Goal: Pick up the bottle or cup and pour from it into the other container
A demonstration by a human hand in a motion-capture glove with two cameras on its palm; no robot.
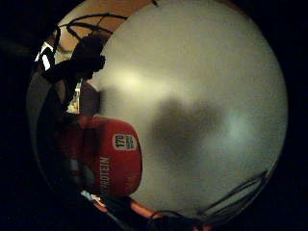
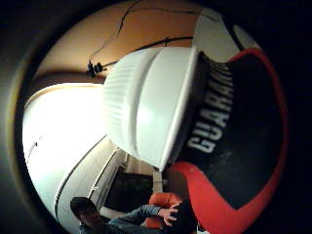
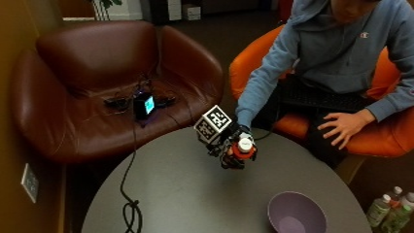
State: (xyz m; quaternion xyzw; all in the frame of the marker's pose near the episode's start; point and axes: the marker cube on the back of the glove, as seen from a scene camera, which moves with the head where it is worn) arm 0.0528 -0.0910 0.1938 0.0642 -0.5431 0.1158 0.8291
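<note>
A small red bottle (image 3: 243,150) with a white cap is held upright above the round grey table (image 3: 187,194), gripped by my gloved right hand (image 3: 232,148) curled round its body. In the thumb side palm view the white ribbed cap (image 2: 146,102) and the black and red label (image 2: 234,131) fill most of the picture. The little finger side palm view shows the bottle's red body (image 1: 108,161) with "PROTEIN" printed on it, over the grey tabletop (image 1: 202,96). A purple bowl (image 3: 296,213) sits on the table near its front right edge, apart from the bottle.
A black cable (image 3: 131,204) runs over the table's left part up to a device on the brown leather armchair (image 3: 97,82). The person sits in an orange chair (image 3: 375,126), bare hand (image 3: 344,125) on the thigh. Several bottles (image 3: 391,211) stand on the floor at right.
</note>
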